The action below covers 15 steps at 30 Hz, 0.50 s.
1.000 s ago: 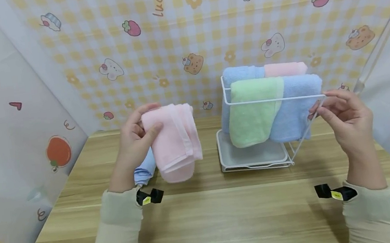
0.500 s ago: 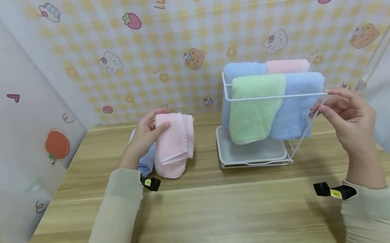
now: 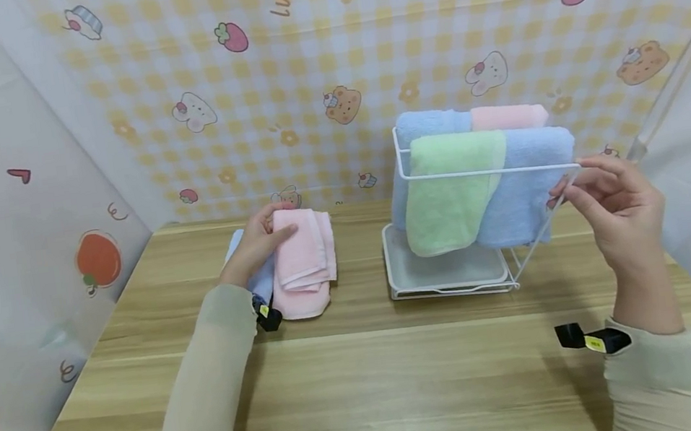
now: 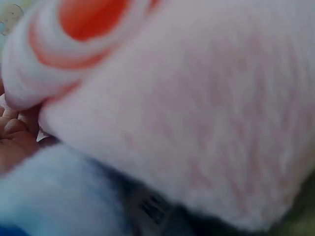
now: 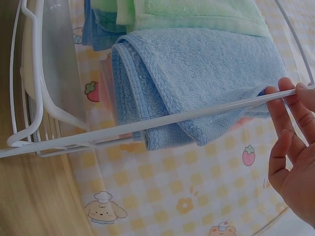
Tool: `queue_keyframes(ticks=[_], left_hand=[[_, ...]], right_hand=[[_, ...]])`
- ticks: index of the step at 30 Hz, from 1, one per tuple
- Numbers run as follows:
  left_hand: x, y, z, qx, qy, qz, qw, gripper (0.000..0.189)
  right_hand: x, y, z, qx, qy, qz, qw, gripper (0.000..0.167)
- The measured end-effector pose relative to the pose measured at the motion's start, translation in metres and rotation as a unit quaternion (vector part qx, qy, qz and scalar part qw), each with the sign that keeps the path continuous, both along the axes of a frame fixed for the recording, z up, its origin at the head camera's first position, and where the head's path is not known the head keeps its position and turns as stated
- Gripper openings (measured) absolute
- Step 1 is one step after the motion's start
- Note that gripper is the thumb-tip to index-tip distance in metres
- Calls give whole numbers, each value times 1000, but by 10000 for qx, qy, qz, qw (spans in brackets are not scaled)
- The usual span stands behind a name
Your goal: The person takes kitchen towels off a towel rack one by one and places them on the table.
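My left hand (image 3: 257, 243) pinches the upper left part of a folded pink towel (image 3: 302, 250), thumb on top. That towel lies low at the back left of the table, beside a blue towel (image 3: 261, 285) partly hidden under my wrist. In the left wrist view the pink towel (image 4: 197, 98) fills most of the picture. My right hand (image 3: 622, 204) grips the slanting side bar of a white wire rack (image 3: 490, 171). Over the rack's bars hang a green towel (image 3: 452, 209) and a blue towel (image 5: 197, 64) in front, with another blue towel (image 3: 428, 123) and a pink one (image 3: 508, 117) behind.
A shallow grey tray (image 3: 452, 276) sits in the rack's base. A yellow checked cloth (image 3: 274, 72) stands behind the wooden table (image 3: 409, 396), and white patterned sheets (image 3: 11, 216) enclose the sides.
The left hand has lowered the pink towel toward the table, back next to the blue towel, and slightly left in the last half second. The right hand keeps its grip on the rack.
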State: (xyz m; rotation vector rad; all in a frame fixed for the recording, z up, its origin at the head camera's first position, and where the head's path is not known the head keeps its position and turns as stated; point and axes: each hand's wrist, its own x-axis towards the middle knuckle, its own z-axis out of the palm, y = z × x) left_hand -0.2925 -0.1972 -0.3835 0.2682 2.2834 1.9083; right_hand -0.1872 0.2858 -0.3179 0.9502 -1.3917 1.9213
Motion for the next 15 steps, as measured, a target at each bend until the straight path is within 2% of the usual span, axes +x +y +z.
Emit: queue_keyframes(ticks=[2,5,9,11,15], left_hand=[[-4,-2,-8,-99,-43,14,9999,53],[-7,-1,-16,-277,-60,-120,9995,57],[-7,4,-20,-590,64,-342,9977,66],[-6,6,-20,-718,129,-276,9970,72],[-6,7,-19,-886,281,62,9957,76]], right_hand=[[0,0,0,14,-9,-21,10000,34],[0,1,-1,21,-29,-19,10000,34],[0,2,-2,31,-21,-25,10000,34],[0,2,-2,35,-24,-41,10000,34],[0,1,-1,27,-35,-81,10000,34]])
